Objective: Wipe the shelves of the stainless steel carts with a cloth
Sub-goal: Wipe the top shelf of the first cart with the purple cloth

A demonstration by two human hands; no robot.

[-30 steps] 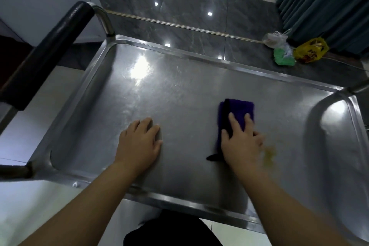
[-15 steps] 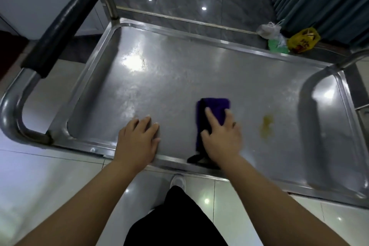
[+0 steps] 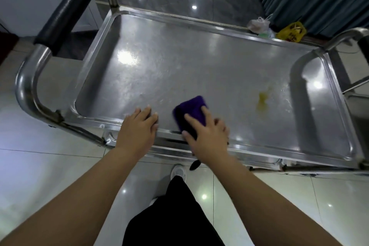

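My left hand (image 3: 137,126) lies flat, fingers straight, on the near rim of the stainless steel cart's top shelf (image 3: 179,66). Beside it, my right hand (image 3: 207,136) presses the folded purple cloth (image 3: 191,111) down with flat fingers. Farther right, a yellow stain (image 3: 263,101) sits unwiped, so I judge much is left.

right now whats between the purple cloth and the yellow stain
Nothing: in the head view, only bare steel shelf separates the purple cloth from the yellow stain.
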